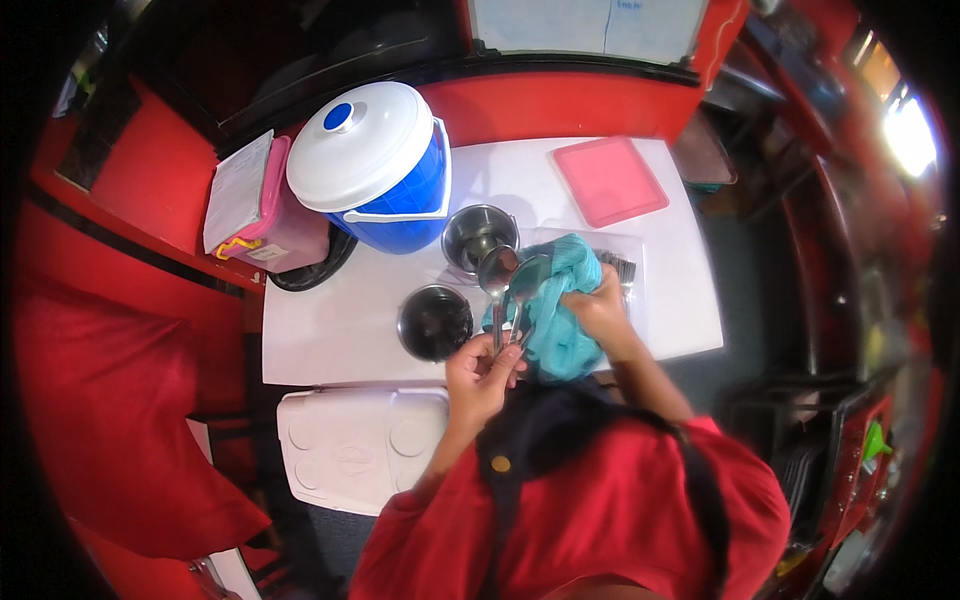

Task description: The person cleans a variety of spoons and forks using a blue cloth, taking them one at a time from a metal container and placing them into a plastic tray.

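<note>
My left hand [484, 371] grips the handles of several metal spoons [498, 271], their bowls pointing away from me. My right hand [600, 304] is closed on a bunched turquoise cloth [566, 322], which lies against the right side of the spoons. Just beyond the spoon bowls stands a round steel container [478, 225]. A second round metal container [435, 322], dark inside, stands left of the spoons. Partly behind the cloth and my right hand is a clear plastic tray [636, 300] with metal forks [619, 264] in it.
On the white table [337, 330] stand a blue cooler with a white lid [360, 150] and a pink plastic box [300, 232] with papers on top. A pink lid [611, 180] lies at the back right. A white cooler chest [360, 450] stands at the near left, below the table edge.
</note>
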A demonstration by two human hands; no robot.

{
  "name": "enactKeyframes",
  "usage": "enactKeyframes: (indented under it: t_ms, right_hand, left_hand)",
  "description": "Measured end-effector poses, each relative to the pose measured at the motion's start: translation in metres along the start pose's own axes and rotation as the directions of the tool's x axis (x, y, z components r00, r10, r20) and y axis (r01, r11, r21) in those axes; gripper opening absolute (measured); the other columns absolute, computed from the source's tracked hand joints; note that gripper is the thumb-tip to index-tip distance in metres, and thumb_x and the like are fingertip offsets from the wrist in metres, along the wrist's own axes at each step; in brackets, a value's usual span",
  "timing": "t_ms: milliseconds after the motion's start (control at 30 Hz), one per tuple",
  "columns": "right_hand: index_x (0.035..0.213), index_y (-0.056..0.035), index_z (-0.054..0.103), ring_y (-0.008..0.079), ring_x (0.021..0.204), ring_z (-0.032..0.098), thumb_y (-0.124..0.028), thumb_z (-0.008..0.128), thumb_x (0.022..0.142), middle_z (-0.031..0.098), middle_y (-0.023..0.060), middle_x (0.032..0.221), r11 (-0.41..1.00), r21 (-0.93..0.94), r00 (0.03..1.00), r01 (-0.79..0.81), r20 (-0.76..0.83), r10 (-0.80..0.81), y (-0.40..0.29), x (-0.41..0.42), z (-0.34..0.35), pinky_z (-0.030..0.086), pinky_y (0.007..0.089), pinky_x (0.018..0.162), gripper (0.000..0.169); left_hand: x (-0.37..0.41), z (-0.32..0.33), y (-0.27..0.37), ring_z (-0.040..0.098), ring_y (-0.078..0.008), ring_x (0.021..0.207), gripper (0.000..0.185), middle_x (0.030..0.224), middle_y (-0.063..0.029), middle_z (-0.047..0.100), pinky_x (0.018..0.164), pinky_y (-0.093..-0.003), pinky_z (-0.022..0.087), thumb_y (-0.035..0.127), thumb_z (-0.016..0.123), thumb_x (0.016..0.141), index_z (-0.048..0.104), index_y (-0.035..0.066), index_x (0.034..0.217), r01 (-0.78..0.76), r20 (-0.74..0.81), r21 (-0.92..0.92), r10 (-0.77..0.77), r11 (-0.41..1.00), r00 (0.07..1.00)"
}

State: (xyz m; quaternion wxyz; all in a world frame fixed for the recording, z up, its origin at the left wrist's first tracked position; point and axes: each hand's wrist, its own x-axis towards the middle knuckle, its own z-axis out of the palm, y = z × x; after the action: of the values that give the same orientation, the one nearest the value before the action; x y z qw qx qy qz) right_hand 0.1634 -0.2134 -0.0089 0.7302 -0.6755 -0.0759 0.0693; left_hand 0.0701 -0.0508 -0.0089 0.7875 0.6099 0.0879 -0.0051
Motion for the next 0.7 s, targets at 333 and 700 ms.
enactKeyframes:
  t_ms: [333,700]
  right_hand:
    - [0.097,0.0013,0.058,0.0121,0.071,0.058,-0.001,0.051,0.074,0.061,0.0058,0.082,0.975,0.209,0.986,-0.077,-0.126,0.105,-0.010,0.015,-0.029,0.050,0.0268,0.066,0.024]
    - [0.089,0.0005,0.062,0.0096,0.071,0.060,0.004,0.066,0.069,0.065,0.0046,0.080,0.990,0.119,0.996,0.082,-0.046,-0.077,-0.025,0.004,0.017,0.049,0.0248,0.066,0.021]
  left_hand:
    - [0.005,-0.005,-0.006,0.052,-0.0110,0.055,0.010,0.068,-0.0075,0.058,0.046,-0.0213,0.038,0.005,0.058,0.083,0.057,-0.002,0.090,0.010,-0.061,-0.129,-0.018,0.992,0.998]
    - [0.011,0.005,-0.005,0.046,-0.0084,0.049,0.006,0.064,-0.0047,0.054,0.047,-0.0213,0.038,0.003,0.057,0.084,0.055,-0.003,0.083,0.002,0.081,-0.069,0.003,0.998,0.997]
